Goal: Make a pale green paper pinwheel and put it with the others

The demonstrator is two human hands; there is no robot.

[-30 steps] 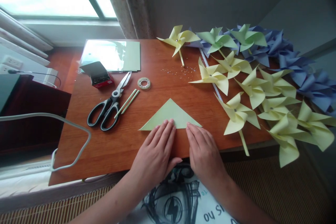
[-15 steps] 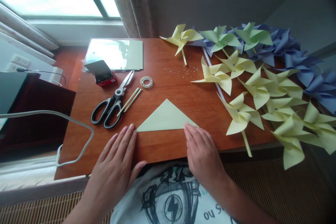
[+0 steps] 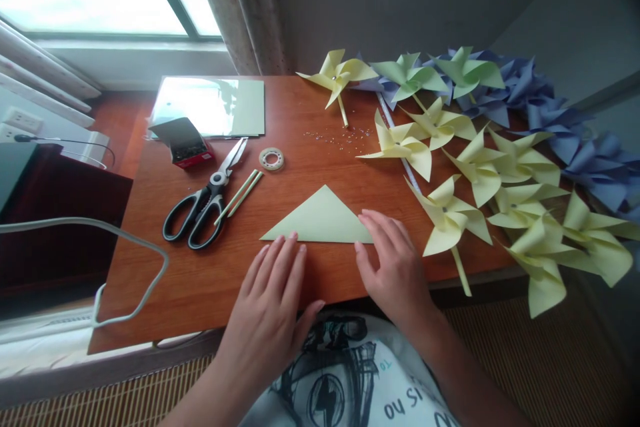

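Left hand (image 3: 273, 287) now nearer right hand (image 3: 396, 268), thumbs apart from fingers, both at paper triangle (image 3: 323, 219)

Pale yellow-green on the folded paper triangle (image 3: 321, 219), plain and bright against the reddish-brown, wood-grained counter (image 3: 327, 283), and there's black with grey on the scissors' handles (image 3: 199, 196), red along the side of the small box (image 3: 196, 159)! Colour everywhere now: soft yellow pinwheels (image 3: 450, 213), two light-green pinwheels (image 3: 410, 77), violet-blue pinwheels (image 3: 533, 85). And a white shirt (image 3: 367, 373), sporting black sketchy artwork, dark lettering and a flash of teal!
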